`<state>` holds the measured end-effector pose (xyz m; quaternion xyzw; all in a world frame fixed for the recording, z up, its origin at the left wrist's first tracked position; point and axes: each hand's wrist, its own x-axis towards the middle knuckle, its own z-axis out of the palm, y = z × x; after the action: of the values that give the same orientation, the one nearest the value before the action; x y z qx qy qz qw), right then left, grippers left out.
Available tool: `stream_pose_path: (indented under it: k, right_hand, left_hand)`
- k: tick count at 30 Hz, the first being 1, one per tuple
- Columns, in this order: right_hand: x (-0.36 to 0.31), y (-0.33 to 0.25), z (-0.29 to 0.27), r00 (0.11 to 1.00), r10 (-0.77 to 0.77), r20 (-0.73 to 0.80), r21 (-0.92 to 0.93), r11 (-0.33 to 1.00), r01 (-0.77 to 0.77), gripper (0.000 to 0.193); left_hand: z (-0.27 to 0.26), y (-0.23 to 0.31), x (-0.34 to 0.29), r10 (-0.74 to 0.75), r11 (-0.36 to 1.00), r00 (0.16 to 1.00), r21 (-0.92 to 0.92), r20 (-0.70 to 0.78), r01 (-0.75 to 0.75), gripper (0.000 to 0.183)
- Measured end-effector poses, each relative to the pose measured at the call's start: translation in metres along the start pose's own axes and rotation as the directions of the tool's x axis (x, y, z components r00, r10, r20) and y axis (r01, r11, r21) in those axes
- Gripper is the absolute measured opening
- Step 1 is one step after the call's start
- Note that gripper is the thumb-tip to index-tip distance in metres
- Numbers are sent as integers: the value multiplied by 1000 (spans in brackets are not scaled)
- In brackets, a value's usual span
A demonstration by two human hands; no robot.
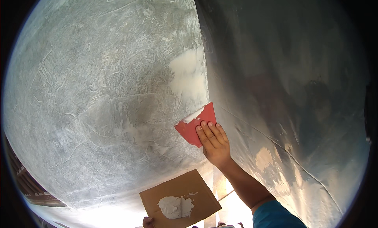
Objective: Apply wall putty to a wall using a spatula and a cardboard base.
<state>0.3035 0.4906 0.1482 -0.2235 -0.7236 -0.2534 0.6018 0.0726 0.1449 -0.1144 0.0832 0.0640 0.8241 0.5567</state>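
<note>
My right hand [214, 142] is closed on a red plastic putty spreader [189, 133], its fingers lying over the spreader's face and the thumb hidden. White putty [194, 116] coats the spreader's upper edge, which is at the rough grey wall [98, 82] close to its vertical corner. Above the spreader, a smooth pale patch [189, 74] covers the wall along that corner. At the lower edge, my left hand [147, 222] grips the lower left corner of a brown cardboard piece [157, 192]. A heap of white putty [173, 206] lies on the cardboard.
Right of the corner runs a darker, shiny surface [275, 90] with a long thin line across it and light patches [264, 159] low down. Brown slatted boards [33, 186] show at the lower left. Bright light comes from below.
</note>
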Motion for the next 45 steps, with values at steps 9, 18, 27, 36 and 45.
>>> stream_pose_path:
  k: [9,18,27,36,45]
  right_hand:
    - [114,15,-29,960,-40,-279,-68,997,22,38]
    - [75,19,13,992,-67,-111,-40,997,63,49]
    - [-36,2,-20,995,-54,81,10,999,54,40]
    - [136,22,-32,972,-23,-234,-23,1000,19,44]
    - [29,7,5,999,-5,-41,-15,1000,4,48]
  left_hand:
    - [-30,6,3,99,995,928,-11,360,-102,47]
    - [3,2,0,-72,985,987,-146,144,93,49]
    - [-17,10,-9,169,981,973,127,-157,-150,51]
    - [-94,35,-7,179,941,970,317,-166,-119,51]
    - [-4,4,-1,-24,984,940,-158,342,82,50]
